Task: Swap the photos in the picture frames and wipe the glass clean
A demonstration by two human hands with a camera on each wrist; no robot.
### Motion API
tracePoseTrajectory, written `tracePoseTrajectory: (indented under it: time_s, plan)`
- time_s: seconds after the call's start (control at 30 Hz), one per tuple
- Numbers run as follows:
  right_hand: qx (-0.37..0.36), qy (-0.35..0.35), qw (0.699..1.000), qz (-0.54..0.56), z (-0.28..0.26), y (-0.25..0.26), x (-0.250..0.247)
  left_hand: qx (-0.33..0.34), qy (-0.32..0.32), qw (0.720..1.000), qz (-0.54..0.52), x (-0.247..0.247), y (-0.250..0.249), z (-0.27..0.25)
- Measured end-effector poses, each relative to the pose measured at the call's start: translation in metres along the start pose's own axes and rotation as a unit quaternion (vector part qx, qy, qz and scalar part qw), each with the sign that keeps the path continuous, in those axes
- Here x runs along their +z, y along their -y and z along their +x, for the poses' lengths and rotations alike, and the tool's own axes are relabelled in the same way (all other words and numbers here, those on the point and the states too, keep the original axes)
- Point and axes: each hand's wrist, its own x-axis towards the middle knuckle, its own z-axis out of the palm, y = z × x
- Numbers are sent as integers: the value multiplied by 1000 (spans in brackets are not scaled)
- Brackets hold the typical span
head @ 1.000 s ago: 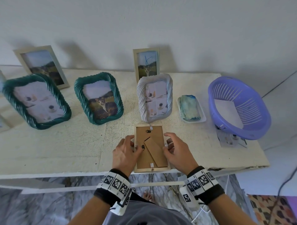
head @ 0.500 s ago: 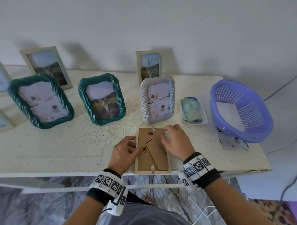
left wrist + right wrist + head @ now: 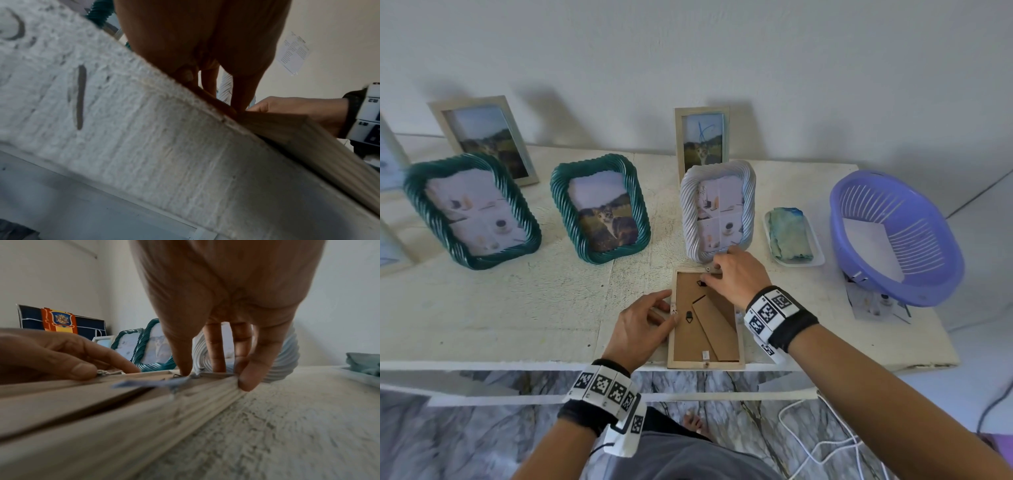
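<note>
Frame [image 3: 686, 341] lies face-down, brown backing up; your left hand [image 3: 642, 322] pinches its side, right hand [image 3: 736, 278] grips its top.

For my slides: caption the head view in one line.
The left hand and right hand handle the back of a face-down wooden frame on the white table.

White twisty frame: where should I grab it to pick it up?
Probably by its two long sides, near the top, coming down from above. The white twisty frame stands upright, so its thick ribbed rims stick out free for thumb and fingers. Lower down is crowded: the right hand and the face-down wooden frame are right in front.
</note>
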Motion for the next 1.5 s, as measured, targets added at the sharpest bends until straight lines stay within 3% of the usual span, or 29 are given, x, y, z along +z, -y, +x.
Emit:
tracePoseTrajectory:
  time_s: [0.5, 0.77, 0.97, 1.23, 1.5]
  plan:
    - [-115, 87, 981, -133, 14, -10, -3, 7, 14, 1000, 12, -2, 4, 2]
    - [-79, 13, 997, -1, -4, -12, -10, 1, 2, 1000, -12, -1, 9, 3]
    - [-71, -67, 994, 53, -68, 11, -11, 5, 4, 1000, -29, -1, 10, 5]
    - [-143, -34, 988, -41, -131, 24, 20, 4, 9, 999, -33, -1, 10, 3]
    - [-114, -39, 993, -19, -133, 28, 31, -6, 2, 999, -40, 0, 7, 3]
